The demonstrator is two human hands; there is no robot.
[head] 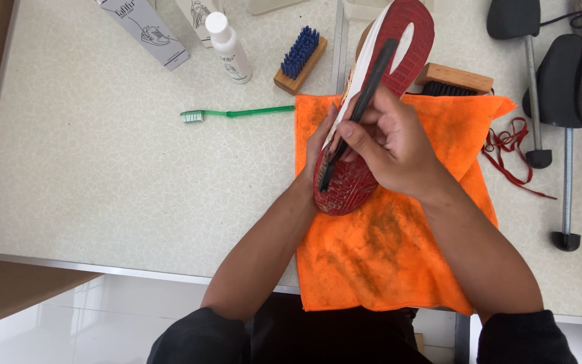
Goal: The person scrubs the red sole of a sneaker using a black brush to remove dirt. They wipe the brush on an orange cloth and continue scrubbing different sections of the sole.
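Your right hand (389, 145) pinches a slim black brush (358, 111) against the ridged red sole of a shoe (405, 40), which your left hand (319, 145) grips over a fuzzy orange cloth (385, 249) at the table's (102, 168) near edge.

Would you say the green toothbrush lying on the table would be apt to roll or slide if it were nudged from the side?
The green toothbrush lies flat on the smooth speckled table, apart from everything else, so it would probably slide easily. Its thin plastic handle suggests it is light and fairly stiff. The bristle head would likely stop it rolling far.
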